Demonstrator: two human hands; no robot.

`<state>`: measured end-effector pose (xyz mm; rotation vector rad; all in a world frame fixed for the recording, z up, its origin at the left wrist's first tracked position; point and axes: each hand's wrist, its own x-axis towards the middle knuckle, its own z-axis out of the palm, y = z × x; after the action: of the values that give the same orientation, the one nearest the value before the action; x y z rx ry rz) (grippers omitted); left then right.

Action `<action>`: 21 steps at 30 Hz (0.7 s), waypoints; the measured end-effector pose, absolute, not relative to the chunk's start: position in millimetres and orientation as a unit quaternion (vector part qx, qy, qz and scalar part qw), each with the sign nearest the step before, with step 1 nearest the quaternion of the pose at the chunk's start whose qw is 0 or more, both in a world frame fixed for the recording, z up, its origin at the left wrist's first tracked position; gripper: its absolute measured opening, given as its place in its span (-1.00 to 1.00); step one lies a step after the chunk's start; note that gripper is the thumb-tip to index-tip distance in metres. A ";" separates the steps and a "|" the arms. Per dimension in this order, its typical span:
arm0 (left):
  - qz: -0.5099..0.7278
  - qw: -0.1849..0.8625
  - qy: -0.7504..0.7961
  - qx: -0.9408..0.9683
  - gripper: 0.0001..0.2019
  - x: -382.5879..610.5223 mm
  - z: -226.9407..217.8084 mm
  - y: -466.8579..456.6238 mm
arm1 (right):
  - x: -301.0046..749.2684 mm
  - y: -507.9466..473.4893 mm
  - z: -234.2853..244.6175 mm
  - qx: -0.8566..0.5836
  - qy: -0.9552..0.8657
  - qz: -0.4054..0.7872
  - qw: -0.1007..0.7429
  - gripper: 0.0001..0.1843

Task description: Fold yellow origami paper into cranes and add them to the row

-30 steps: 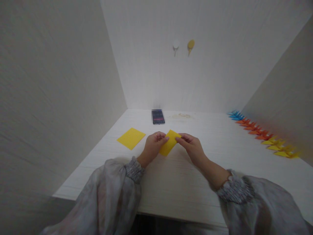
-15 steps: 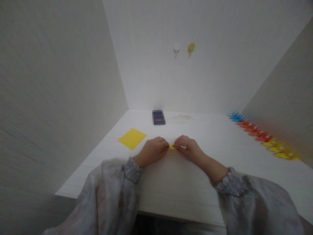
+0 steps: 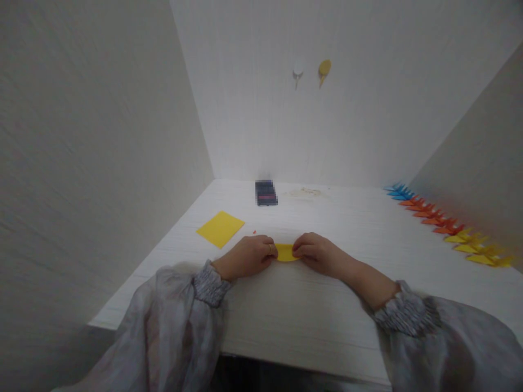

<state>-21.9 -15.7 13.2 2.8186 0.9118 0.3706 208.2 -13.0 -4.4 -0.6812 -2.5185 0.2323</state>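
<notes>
Pale walls [image 3: 261, 130] bounded the white table [image 3: 286, 316] at its far, left and right edges. Near the table's middle, well back from the front edge, a yellow paper [image 3: 287, 252] was stretched between two hands. Left hand [image 3: 251, 256]: fingers closed on the paper's left end. Right hand [image 3: 321, 255]: fingertips pinched its right end. The paper's lower edge bowed toward the front edge; contact with the table could not be confirmed.

A loose sheet [image 3: 220, 229] lay flat near the left edge, with a small red scrap [image 3: 254, 232] just beyond the left hand. A phone [image 3: 266, 193] rested by the far edge; paper birds [image 3: 443, 221] lined the right edge.

Assessment: the step in hand was judged to be bending or creasing the paper. Good practice called for equal grip at both ends, corners matched before pressure, and the crease pressed from its middle outward against the table. Uneven tension would likely have skewed the fold.
</notes>
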 end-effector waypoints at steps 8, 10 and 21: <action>0.098 0.091 0.278 0.951 -0.74 -25.8 20.0 -15.5 | 216.7 -23.6 2.7 -0.252 -0.947 0.057 0.191 -0.70; 0.095 0.096 0.273 0.952 -0.74 -27.3 19.6 -15.1 | 217.6 -24.8 2.2 -0.250 -0.949 0.051 0.187 -0.70; 0.100 0.101 0.255 0.956 -0.72 -30.4 12.7 -15.5 | 206.7 -31.2 4.1 -0.255 -0.959 -0.031 0.121 -0.74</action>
<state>-30.4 -15.5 12.7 2.8261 0.7532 0.2961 206.7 -31.2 4.1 -0.7437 -2.8004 -0.0917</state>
